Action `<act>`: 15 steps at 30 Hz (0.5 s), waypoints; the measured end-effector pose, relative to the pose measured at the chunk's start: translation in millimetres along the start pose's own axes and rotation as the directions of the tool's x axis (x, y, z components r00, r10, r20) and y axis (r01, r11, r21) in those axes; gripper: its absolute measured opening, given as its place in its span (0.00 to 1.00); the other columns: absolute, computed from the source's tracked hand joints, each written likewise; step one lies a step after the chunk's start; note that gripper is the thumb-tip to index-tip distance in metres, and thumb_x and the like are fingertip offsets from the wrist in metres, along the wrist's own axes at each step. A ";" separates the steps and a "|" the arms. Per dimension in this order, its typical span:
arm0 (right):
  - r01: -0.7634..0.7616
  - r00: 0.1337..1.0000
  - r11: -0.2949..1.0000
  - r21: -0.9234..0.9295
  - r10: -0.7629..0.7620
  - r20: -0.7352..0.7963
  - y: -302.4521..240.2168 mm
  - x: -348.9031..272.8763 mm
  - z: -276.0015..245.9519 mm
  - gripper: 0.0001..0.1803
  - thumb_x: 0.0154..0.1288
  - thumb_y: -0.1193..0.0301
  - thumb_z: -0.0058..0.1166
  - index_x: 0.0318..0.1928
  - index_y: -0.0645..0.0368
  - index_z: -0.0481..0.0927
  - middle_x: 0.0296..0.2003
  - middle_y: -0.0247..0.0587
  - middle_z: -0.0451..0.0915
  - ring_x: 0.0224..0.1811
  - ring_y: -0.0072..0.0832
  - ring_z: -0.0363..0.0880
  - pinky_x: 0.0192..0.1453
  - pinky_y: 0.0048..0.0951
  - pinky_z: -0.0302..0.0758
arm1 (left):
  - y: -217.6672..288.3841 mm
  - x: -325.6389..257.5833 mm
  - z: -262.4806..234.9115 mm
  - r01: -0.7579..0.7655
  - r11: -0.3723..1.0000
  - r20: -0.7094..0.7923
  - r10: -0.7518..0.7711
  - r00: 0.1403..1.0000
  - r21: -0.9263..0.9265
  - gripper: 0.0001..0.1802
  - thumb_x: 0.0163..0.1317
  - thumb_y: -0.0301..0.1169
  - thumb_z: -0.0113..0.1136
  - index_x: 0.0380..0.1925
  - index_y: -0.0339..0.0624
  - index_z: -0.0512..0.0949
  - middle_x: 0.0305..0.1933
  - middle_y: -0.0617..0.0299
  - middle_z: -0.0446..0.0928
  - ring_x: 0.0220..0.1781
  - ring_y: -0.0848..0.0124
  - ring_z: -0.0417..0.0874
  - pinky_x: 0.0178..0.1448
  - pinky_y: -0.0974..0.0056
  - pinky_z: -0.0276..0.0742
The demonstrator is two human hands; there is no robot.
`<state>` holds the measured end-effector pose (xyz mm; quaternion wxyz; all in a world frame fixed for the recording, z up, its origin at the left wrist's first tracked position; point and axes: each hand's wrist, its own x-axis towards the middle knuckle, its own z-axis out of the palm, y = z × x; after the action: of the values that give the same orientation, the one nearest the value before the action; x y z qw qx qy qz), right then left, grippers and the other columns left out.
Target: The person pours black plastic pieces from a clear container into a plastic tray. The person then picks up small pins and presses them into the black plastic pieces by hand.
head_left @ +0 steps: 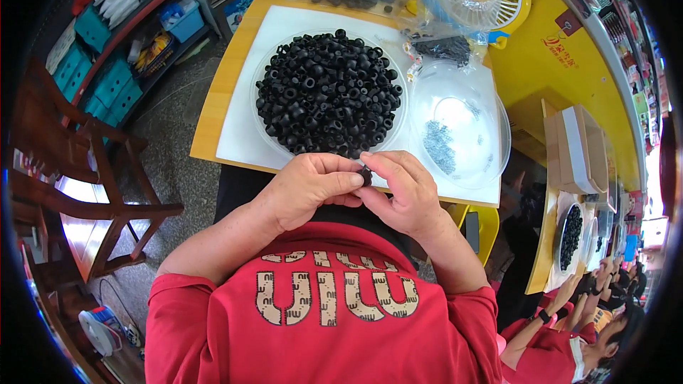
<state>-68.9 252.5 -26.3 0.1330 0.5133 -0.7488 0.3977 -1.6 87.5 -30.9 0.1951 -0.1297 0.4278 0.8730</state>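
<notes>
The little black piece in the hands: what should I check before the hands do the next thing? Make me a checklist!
1. Small black piece pinched at the fingertips: ok.
2. Left hand and right hand both on it: ok.
3. A hand free for something else: not ok, both are busy.
4. Black pile close to the hands: ok.
5. Tiny pieces inside the clear round dish: ok.
6. Something fitted inside the piece: cannot tell, fingers cover most of it.
</notes>
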 end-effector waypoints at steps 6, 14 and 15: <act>0.019 1.000 1.000 0.021 -0.019 0.013 -0.6 0.6 -3.3 0.21 0.43 0.78 0.60 0.42 0.65 0.73 0.33 0.44 0.77 0.33 0.36 0.77 0.35 0.30 0.75 | -3.7 -1.5 4.2 -0.085 0.995 0.023 0.084 0.996 0.045 0.11 0.58 0.28 0.55 0.39 0.32 0.75 0.36 0.59 0.77 0.36 0.74 0.78 0.43 0.71 0.77; 0.027 0.998 0.999 0.043 -0.025 -0.058 -2.3 -2.2 1.6 0.22 0.42 0.79 0.60 0.42 0.66 0.72 0.34 0.46 0.78 0.33 0.37 0.78 0.35 0.30 0.76 | 4.3 -8.4 15.4 -0.156 0.984 -0.009 0.157 0.988 0.083 0.08 0.59 0.26 0.53 0.36 0.33 0.75 0.33 0.61 0.76 0.35 0.76 0.78 0.42 0.72 0.77; 0.043 0.997 0.998 0.044 -0.040 -0.062 -1.5 -0.6 1.7 0.22 0.42 0.79 0.60 0.42 0.66 0.72 0.34 0.46 0.78 0.33 0.37 0.78 0.35 0.30 0.76 | 6.2 -7.9 14.7 -0.156 0.984 -0.006 0.157 0.988 0.083 0.08 0.59 0.26 0.53 0.36 0.33 0.75 0.33 0.61 0.76 0.35 0.76 0.78 0.42 0.72 0.77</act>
<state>-67.0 251.4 -27.1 0.1524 0.5192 -0.7244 0.4271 1.9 94.0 -14.7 0.1284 -0.0931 0.4733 0.8665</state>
